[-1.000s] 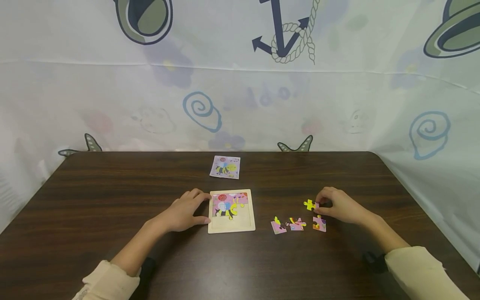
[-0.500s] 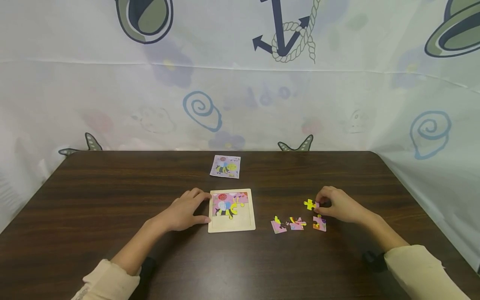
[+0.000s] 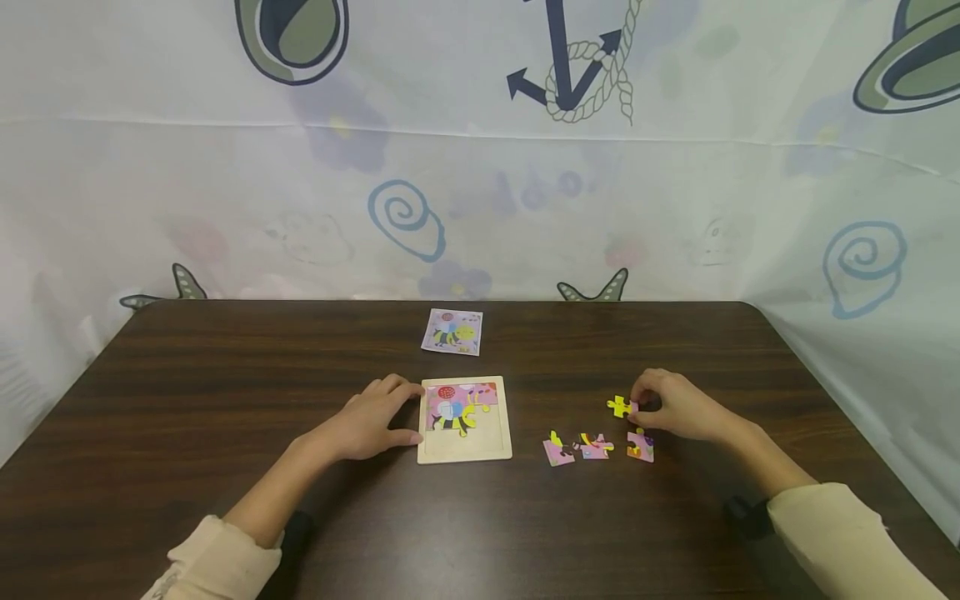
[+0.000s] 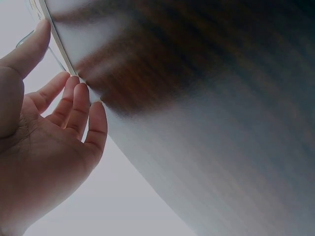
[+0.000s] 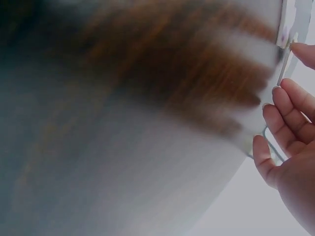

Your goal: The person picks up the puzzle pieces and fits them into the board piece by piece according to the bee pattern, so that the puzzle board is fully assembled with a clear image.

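Observation:
A square wooden puzzle tray (image 3: 465, 450) lies on the table, its upper part and left side filled with pieces showing part of a bee. My left hand (image 3: 372, 419) rests at the tray's left edge, thumb and fingertips touching the rim. In the left wrist view those fingers (image 4: 78, 110) are loosely bent along the edge. Over to the right, my right hand (image 3: 678, 406) pinches a yellow and pink puzzle piece (image 3: 619, 407) by its right side, close to the table. Three loose pieces lie nearer me: one at left (image 3: 558, 451), a middle one (image 3: 596, 447) and one at right (image 3: 641, 446).
A square card (image 3: 453, 332) with the whole bee picture lies behind the tray on the dark wooden table (image 3: 225, 358). Behind the table's far edge hangs a pale printed cloth (image 3: 480, 167).

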Available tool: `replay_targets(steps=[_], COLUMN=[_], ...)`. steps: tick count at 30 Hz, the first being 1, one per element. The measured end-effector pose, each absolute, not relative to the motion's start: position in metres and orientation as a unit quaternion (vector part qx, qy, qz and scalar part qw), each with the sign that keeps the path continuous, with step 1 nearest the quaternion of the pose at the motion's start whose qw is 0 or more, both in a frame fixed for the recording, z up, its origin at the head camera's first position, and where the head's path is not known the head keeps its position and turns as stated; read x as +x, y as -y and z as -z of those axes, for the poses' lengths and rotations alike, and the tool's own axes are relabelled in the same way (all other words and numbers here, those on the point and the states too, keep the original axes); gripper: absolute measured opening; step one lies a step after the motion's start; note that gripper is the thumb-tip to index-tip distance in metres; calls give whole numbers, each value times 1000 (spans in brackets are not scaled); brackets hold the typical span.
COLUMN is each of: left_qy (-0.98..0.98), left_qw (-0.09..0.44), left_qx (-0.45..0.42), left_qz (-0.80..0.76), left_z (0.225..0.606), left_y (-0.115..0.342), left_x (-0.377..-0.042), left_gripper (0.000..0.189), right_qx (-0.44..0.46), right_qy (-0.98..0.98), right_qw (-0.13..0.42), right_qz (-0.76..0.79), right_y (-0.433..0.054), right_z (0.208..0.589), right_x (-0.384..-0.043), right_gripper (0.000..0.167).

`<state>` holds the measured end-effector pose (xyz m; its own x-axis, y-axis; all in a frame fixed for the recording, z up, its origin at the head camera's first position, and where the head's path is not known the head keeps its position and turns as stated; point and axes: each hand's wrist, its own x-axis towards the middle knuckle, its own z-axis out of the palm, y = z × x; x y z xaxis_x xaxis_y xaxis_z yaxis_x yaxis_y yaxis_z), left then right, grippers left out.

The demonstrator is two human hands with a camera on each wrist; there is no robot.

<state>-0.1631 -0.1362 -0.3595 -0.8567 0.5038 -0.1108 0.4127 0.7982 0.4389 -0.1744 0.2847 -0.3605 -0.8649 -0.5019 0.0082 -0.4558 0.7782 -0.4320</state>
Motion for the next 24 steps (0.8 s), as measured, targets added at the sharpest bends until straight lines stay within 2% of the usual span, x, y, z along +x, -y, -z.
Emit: replay_targets(steps=[24], left_qy=[-940], left_qw=[108], left_qx=[248], left_qz=[-208], left_z=[358], left_y=[136], left_x=[-162], left_gripper=[61], right_qx=[-317], right_qy=[-922], right_qw=[27], right_qz=[220], right_y=[-229], right_z=[349], right_x=[-192], right_gripper=[14])
